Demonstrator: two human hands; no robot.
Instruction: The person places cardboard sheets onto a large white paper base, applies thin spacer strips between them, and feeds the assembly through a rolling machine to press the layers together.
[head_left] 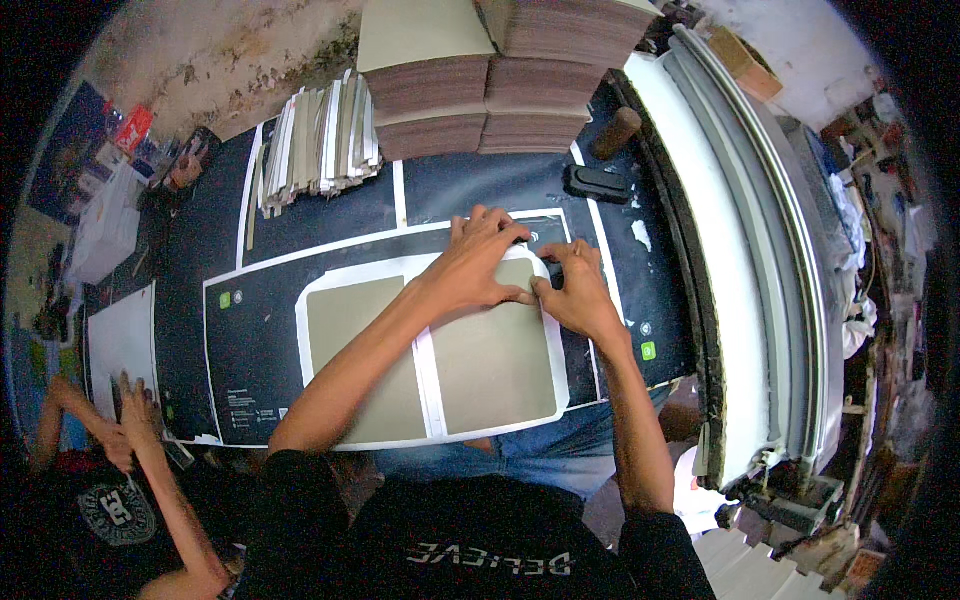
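In front of me lies an opened-out cover [495, 370], made of two grey-beige boards with a narrow strip between them and a white border folded over their edges. Both hands are at its far right corner. My left hand [480, 255] reaches across the right board, its bent fingers on the far edge and its thumb on the board. Beside it, my right hand [580, 290] pinches the white edge at the corner with thumb and fingers. The fingertips partly hide the corner itself.
Under the cover is a black printed sheet [250, 340] with white lines. Behind stand tall stacks of board [430, 95] and a pile of strips [320, 140]. A black block [597, 184] lies right of them, near a long roller machine [740, 250]. A co-worker's hands [130, 420] touch white paper at left.
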